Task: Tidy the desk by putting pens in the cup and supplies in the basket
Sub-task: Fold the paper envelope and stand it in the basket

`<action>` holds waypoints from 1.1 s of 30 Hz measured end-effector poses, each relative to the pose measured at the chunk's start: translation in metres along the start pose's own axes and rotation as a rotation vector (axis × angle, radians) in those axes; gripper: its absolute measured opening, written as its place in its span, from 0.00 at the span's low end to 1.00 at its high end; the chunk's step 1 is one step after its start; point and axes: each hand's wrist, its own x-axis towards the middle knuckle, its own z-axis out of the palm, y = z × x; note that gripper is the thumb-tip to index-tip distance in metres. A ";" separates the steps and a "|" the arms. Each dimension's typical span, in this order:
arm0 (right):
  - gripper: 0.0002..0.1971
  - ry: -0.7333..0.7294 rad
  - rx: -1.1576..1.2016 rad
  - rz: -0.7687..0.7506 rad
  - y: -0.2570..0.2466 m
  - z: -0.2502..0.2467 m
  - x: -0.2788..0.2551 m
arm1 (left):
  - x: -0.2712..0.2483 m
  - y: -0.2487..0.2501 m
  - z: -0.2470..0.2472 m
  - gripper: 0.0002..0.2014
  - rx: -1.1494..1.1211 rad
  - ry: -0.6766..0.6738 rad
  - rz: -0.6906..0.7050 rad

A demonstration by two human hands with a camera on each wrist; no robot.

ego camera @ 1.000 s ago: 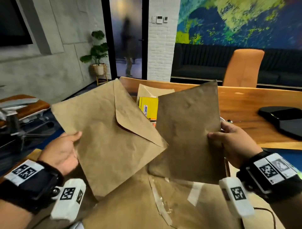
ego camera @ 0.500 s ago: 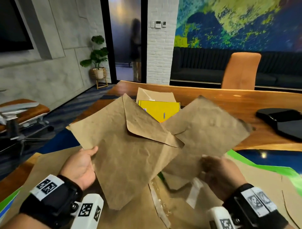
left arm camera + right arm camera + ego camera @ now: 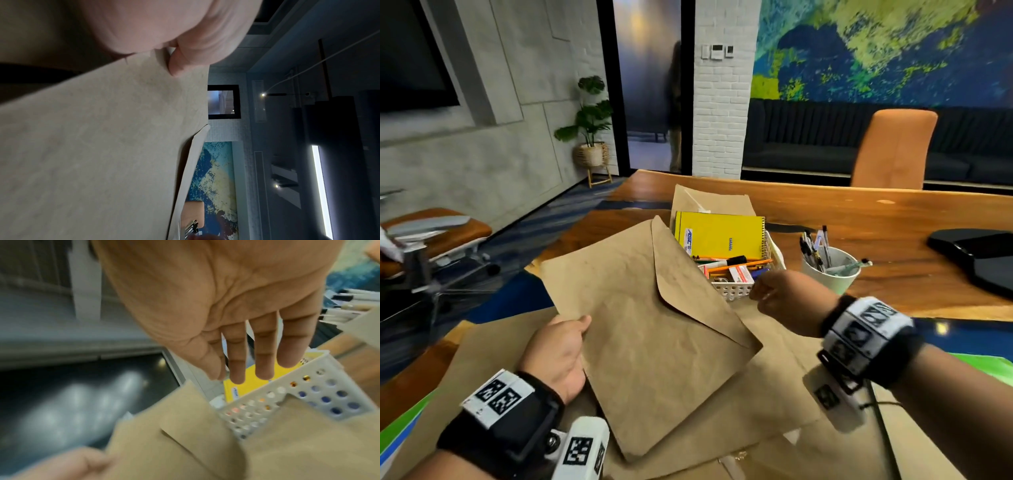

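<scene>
- Step in hand, as I read it: filing the large crumpled brown paper envelope (image 3: 654, 329) into the white perforated plastic basket (image 3: 736, 291). Supplies phase, late in the task.
- Left hand (image 3: 558, 353) grips the envelope's near-left edge, thumb on top and the other digits hidden beneath. Left wrist view confirms a fingertip pressed on the paper edge.
- Envelope is held above the bench (image 3: 859, 219), tilted, flap side up; its far corner overlaps the basket's left side. Not inside yet.
- Right hand (image 3: 777, 298) hovers just in front of the basket's near rim, holding nothing. In the right wrist view its fingers (image 3: 263, 353) are extended, relaxed and slightly apart, pointing into the basket.
- Basket already holds a yellow spiral-bound notebook (image 3: 719, 236) standing on edge, a second brown envelope (image 3: 709, 198) behind it, plus markers, pencils and small boxes lying along the bottom.
- White round cup (image 3: 832, 270), right of the basket, has several pens in it. No loose pens visible on the bench, so that part looks done.
- More brown paper sheets (image 3: 774, 394) lie flat on the bench under both hands; can't tell if they count as supplies.
- Next move calls for:
  - turning the envelope upright so an edge leads;
  - sliding it into the gap by the notebook, likely with the right hand parting or steadying the contents;
  - keeping clear of the cup.
- Envelope is limp and wider than the basket slot; expect it to buckle or stick out.
</scene>
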 end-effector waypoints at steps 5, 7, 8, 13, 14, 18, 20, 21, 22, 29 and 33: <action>0.18 -0.251 -0.268 -0.101 -0.018 0.040 0.043 | 0.013 0.006 -0.018 0.15 -0.022 0.134 0.079; 0.30 -0.348 -0.391 -0.136 -0.029 0.054 0.047 | 0.016 0.011 -0.026 0.15 -0.028 0.164 0.106; 0.37 -0.385 -0.425 -0.131 -0.032 0.057 0.048 | 0.017 0.013 -0.030 0.15 -0.028 0.174 0.117; 0.57 -0.443 -0.493 -0.007 -0.023 0.058 0.055 | 0.020 0.017 -0.040 0.14 -0.044 0.179 0.134; 0.55 -0.443 -0.530 0.018 -0.020 0.056 0.056 | 0.021 0.017 -0.041 0.14 -0.049 0.173 0.126; 0.06 -0.264 -0.336 0.019 -0.006 0.040 0.058 | 0.023 0.013 -0.037 0.15 -0.057 0.114 0.081; 0.07 -0.155 -0.139 -0.017 0.004 0.030 0.061 | 0.023 0.009 -0.032 0.14 -0.064 0.090 0.054; 0.08 -0.096 -0.043 -0.006 0.007 0.024 0.061 | 0.021 0.007 -0.028 0.14 -0.071 0.074 0.046; 0.07 -0.046 0.075 0.011 0.009 0.017 0.060 | 0.020 0.006 -0.024 0.14 -0.079 0.055 0.044; 0.17 0.021 0.480 0.055 0.021 0.012 0.050 | 0.014 0.013 0.007 0.13 -0.112 -0.013 0.099; 0.15 0.144 0.837 0.099 0.031 0.011 0.047 | 0.016 0.015 0.012 0.12 -0.128 0.009 0.115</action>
